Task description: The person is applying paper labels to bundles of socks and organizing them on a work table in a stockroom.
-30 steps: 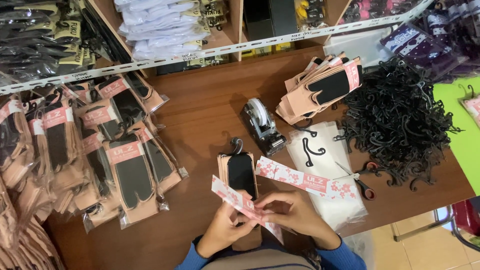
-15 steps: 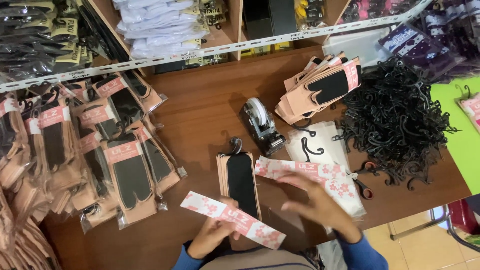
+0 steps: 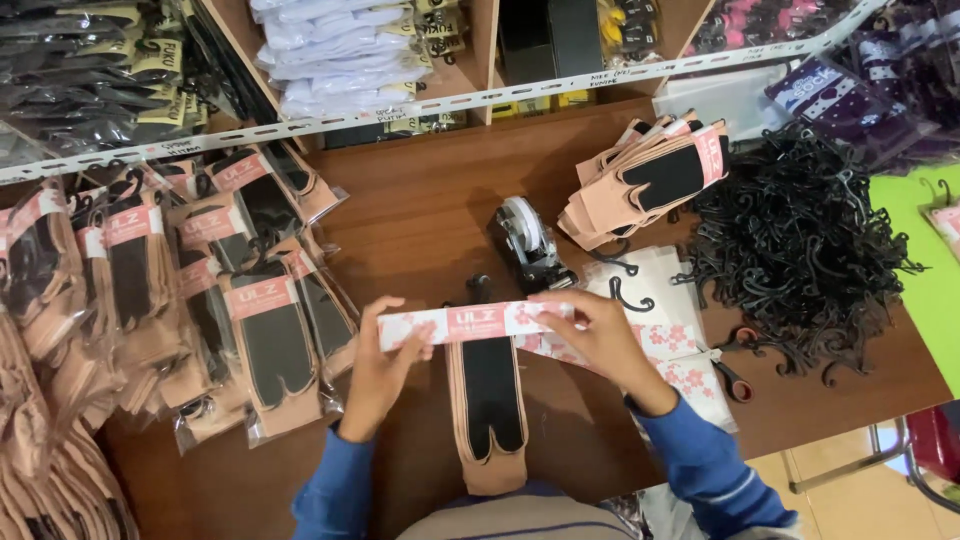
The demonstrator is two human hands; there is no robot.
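Left hand (image 3: 385, 365) and right hand (image 3: 600, 335): each pinches one end of a pink floral paper band (image 3: 470, 322), held flat across the top of a beige-and-black sock pair (image 3: 490, 400) lying on the brown table (image 3: 420, 210). Tape dispenser (image 3: 528, 240) just behind. More bands (image 3: 680, 365), scissors (image 3: 735, 372) to the right; black hook pile (image 3: 800, 250) beyond. Bagged socks (image 3: 270, 340) left.

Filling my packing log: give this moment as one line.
left hand: holds paper band end | right hand: holds other end | band: across socks | table: tape dispenser
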